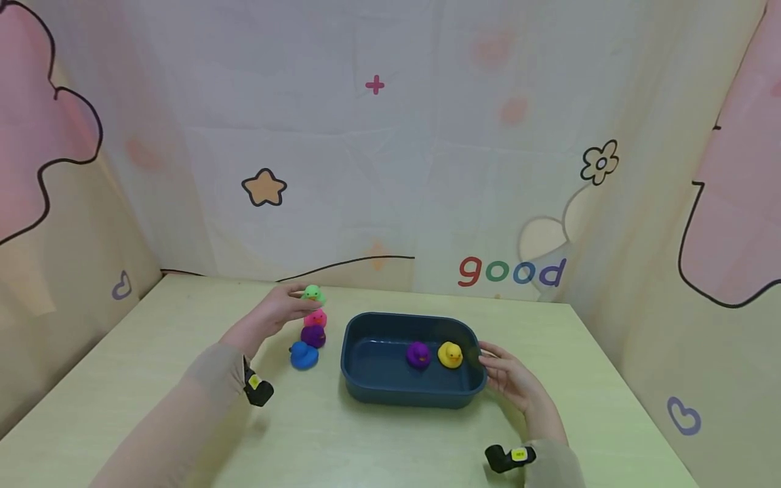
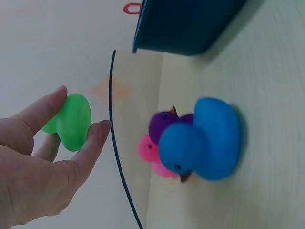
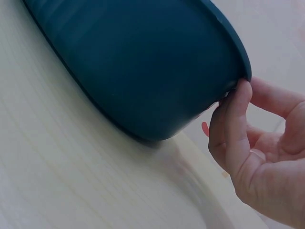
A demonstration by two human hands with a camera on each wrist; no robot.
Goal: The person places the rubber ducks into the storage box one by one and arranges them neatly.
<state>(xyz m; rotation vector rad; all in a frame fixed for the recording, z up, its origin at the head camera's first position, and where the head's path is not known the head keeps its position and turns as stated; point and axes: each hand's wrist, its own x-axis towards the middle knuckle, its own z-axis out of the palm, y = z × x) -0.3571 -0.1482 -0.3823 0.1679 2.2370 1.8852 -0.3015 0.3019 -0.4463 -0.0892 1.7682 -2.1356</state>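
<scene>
My left hand (image 1: 282, 306) holds a green rubber duck (image 2: 76, 121) between thumb and fingers, off the table in the left wrist view. Close below that hand in the head view, a pink rubber duck (image 1: 316, 318), a purple rubber duck (image 1: 313, 336) and a blue rubber duck (image 1: 304, 355) stand in a row on the table. To their right is a dark blue plastic basin (image 1: 409, 400). Inside it sit another purple duck (image 1: 417, 354) and a yellow duck (image 1: 450, 354). At the basin's right end, my right hand (image 1: 515, 379) grips the rim with bent fingers.
The pale wooden table (image 1: 317, 440) carries all of this. A printed curtain (image 1: 390, 190) hangs behind its back edge and along both sides. Black wrist cameras (image 1: 259, 390) are strapped over the sleeves.
</scene>
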